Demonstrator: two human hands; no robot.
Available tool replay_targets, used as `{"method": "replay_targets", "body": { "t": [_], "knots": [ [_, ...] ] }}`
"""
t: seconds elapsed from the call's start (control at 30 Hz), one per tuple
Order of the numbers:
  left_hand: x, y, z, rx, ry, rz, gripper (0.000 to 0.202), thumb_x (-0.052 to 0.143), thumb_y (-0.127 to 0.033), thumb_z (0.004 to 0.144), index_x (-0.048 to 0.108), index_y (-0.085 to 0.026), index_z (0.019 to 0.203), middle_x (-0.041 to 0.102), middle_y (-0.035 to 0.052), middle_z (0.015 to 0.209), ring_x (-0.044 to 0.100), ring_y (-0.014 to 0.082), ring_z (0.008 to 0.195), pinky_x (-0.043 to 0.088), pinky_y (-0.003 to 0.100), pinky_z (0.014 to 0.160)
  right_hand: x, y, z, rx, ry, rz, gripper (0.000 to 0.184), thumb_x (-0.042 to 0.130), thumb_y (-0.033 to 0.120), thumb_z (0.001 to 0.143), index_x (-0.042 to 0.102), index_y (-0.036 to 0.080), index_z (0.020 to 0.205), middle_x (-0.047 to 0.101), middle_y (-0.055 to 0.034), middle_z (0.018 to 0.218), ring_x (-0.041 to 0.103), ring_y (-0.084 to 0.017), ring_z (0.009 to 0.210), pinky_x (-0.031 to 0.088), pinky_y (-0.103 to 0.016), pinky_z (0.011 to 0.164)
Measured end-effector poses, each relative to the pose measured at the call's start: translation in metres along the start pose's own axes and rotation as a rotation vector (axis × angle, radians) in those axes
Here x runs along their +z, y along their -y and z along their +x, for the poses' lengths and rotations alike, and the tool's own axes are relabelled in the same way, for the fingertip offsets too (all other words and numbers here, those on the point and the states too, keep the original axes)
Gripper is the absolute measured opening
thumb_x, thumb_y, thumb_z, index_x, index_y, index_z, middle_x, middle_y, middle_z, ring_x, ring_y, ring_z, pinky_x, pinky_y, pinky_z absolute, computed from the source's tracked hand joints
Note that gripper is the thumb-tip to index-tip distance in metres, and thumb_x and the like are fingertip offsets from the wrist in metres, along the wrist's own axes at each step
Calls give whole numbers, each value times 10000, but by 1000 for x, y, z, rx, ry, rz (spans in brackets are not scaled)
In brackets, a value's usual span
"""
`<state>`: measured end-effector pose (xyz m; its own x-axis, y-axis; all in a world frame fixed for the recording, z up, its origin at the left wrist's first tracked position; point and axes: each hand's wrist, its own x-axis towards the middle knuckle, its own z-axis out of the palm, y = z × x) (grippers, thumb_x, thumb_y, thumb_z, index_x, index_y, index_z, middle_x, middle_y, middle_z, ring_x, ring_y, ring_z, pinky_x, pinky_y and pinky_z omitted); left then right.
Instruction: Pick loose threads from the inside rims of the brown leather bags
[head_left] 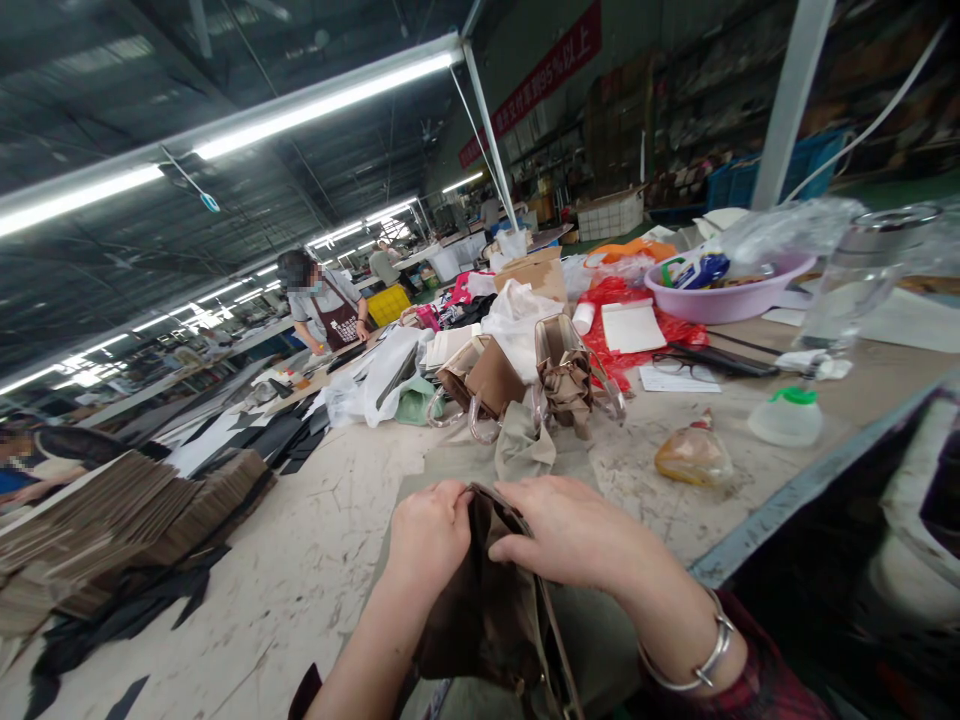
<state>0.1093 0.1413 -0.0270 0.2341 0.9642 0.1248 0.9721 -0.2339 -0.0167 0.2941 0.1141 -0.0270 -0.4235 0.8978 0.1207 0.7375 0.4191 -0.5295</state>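
Note:
A dark brown handbag (pixel 469 635) stands in front of me with its mouth spread apart and its lining showing. My left hand (pixel 429 535) is closed on the far left part of the bag's rim. On the other side, my right hand (pixel 562 525) grips the rim, thumb inside and fingers over the outer edge, a silver bangle on that wrist. Under the bag lies a grey-green cloth (pixel 405 490). Just beyond the hands are a crumpled grey-green piece (pixel 525 440) and two brown bags (pixel 491 380) with clear-wrapped handles.
Stacked brown boards (pixel 112 540) and black scraps lie left. To the right are a glue bag (pixel 694 455), a green-capped bottle (pixel 786 415), glasses (pixel 686 370), a purple basin (pixel 731 290) and a clear flask (pixel 855 280). A co-worker (pixel 322 305) stands further back.

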Motion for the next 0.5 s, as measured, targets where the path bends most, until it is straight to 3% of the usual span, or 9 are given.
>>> {"method": "replay_targets", "body": {
  "t": [0.17, 0.27, 0.4, 0.5],
  "knots": [
    [-2, -1, 10, -65, 10, -26, 233, 484, -262, 861, 620, -195, 683, 674, 38, 671, 613, 181, 670, 285, 277, 573, -6, 6, -10, 27, -27, -10, 505, 607, 609, 790, 605, 185, 1064, 701, -95, 890, 660, -293, 814, 429, -335, 653],
    [0, 1, 15, -85, 10, -78, 214, 501, -256, 816, 593, -197, 632, 635, 9, 611, 572, 156, 618, 265, 267, 556, -9, 16, -22, 23, -19, 50, 639, 633, 624, 762, 544, 188, 1220, 702, -100, 910, 662, -313, 832, 449, -354, 668],
    [3, 7, 20, -135, -4, -160, 206, 492, -239, 774, 563, -195, 586, 601, -8, 577, 538, 138, 597, 265, 254, 548, -5, 33, -35, -1, 3, 74, 952, 707, 568, 721, 285, 174, 1477, 701, -144, 986, 655, -347, 908, 471, -386, 718],
    [4, 19, 21, -222, -43, -206, 200, 475, -236, 760, 564, -195, 586, 607, 4, 592, 542, 151, 623, 274, 257, 556, 1, 39, -38, -18, 60, 52, 1089, 740, 445, 713, 74, 179, 1532, 697, -166, 1020, 652, -361, 935, 479, -405, 742]
  ]
}}
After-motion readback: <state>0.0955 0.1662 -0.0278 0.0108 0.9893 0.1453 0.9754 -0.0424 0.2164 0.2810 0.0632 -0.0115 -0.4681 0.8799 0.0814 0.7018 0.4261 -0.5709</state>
